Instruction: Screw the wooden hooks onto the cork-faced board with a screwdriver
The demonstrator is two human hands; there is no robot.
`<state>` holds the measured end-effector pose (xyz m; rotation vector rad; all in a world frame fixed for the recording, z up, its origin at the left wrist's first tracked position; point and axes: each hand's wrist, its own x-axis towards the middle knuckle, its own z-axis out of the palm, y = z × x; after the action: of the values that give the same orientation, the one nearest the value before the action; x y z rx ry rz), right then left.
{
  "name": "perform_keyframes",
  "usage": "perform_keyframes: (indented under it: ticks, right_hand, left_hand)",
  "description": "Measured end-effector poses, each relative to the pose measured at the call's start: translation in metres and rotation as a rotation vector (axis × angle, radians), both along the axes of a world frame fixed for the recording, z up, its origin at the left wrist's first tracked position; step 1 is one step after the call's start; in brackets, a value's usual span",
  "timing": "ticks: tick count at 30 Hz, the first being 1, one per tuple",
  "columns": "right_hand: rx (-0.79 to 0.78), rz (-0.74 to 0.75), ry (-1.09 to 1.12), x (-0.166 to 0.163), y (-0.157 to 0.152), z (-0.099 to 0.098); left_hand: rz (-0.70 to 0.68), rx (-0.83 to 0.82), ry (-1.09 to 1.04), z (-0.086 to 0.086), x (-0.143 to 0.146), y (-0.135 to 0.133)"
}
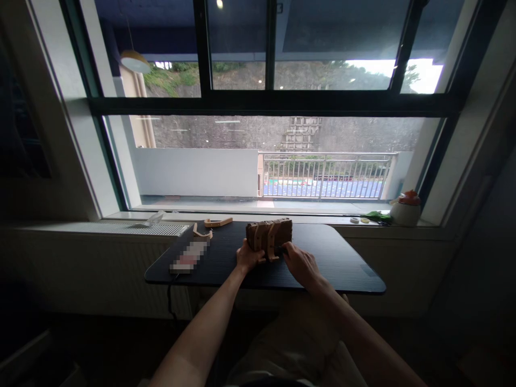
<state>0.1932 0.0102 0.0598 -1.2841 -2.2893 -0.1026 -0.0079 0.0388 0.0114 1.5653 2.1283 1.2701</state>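
A brown wooden assembly [271, 234] made of slotted plywood pieces stands near the middle of a dark table [346, 263]. My left hand [248, 257] is closed on its near left end. My right hand [300, 262] grips its near right side, fingers curled by a small dark part I cannot make out. Two loose curved wooden pieces lie further left on the table: one [217, 221] by the far edge, one [202, 233] a little nearer.
A blurred pink and white flat item [189, 257] lies at the table's left. A white radiator top [121, 228] runs along the window sill at left. A round white pot with orange lid [406, 208] sits on the sill at right.
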Motion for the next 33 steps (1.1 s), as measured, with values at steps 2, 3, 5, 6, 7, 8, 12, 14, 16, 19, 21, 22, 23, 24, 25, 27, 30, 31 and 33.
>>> perform_keyframes:
  ticks: [2, 3, 5, 6, 7, 8, 12, 14, 16, 19, 21, 22, 23, 24, 25, 27, 30, 31, 33]
  right_hand:
    - [-0.005, -0.014, -0.012, 0.000, 0.000, -0.002]
    - [-0.008, -0.024, -0.018, 0.001, 0.001, -0.002]
    - [-0.015, -0.045, -0.030, 0.002, 0.001, -0.004]
    - [-0.019, -0.055, -0.036, 0.002, 0.002, -0.005]
    - [-0.022, -0.064, -0.042, 0.003, 0.002, -0.006]
    - [-0.023, -0.070, -0.047, 0.003, 0.002, -0.006]
    - [-0.016, -0.070, -0.055, 0.003, 0.001, -0.005]
    - [-0.011, -0.060, -0.061, 0.003, 0.000, -0.003]
    - [-0.009, -0.050, -0.071, 0.002, -0.001, -0.002]
    - [-0.012, -0.047, -0.084, 0.001, -0.002, -0.001]
    - [-0.023, -0.056, -0.093, 0.000, -0.003, -0.002]
    - [-0.031, -0.062, -0.098, 0.000, -0.003, -0.002]
    - [-0.039, -0.069, -0.103, 0.000, -0.003, -0.003]
    - [-0.048, -0.078, -0.109, 0.000, -0.002, -0.003]
    - [-0.056, -0.087, -0.114, 0.001, -0.002, -0.003]
    - [-0.065, -0.104, -0.120, 0.002, -0.003, -0.002]
    - [-0.060, -0.113, -0.123, 0.002, -0.008, 0.000]
    - [-0.059, -0.107, -0.126, 0.001, -0.010, 0.000]
    - [-0.069, -0.082, -0.143, -0.003, -0.014, 0.000]
  left_hand:
    - [-0.003, 0.001, 0.001, 0.001, 0.000, -0.001]
    - [-0.005, 0.002, 0.001, 0.001, 0.001, -0.001]
    - [-0.010, 0.003, 0.000, 0.002, 0.001, -0.002]
    - [-0.013, 0.002, -0.001, 0.003, 0.001, -0.002]
    - [-0.014, 0.001, -0.001, 0.003, 0.000, -0.002]
    - [-0.015, -0.001, -0.002, 0.003, 0.000, -0.002]
    - [-0.020, -0.006, 0.000, 0.002, -0.001, -0.002]
    - [-0.022, -0.010, 0.002, 0.002, -0.002, -0.002]
    - [-0.023, -0.013, 0.004, 0.001, -0.002, -0.002]
    - [-0.029, -0.015, 0.010, 0.001, -0.002, -0.001]
    - [-0.035, -0.019, 0.015, 0.001, -0.003, 0.000]
    - [-0.038, -0.020, 0.019, 0.001, -0.003, 0.000]
    - [-0.041, -0.022, 0.023, 0.001, -0.003, 0.000]
    - [-0.043, -0.023, 0.027, 0.001, -0.003, 0.000]
    - [-0.046, -0.024, 0.032, 0.001, -0.003, 0.000]
    - [-0.049, -0.026, 0.043, 0.002, -0.003, -0.001]
    - [-0.053, -0.032, 0.060, 0.004, -0.002, -0.002]
    - [-0.054, -0.035, 0.064, 0.004, -0.001, -0.002]
    - [-0.051, -0.041, 0.073, 0.005, 0.000, -0.003]
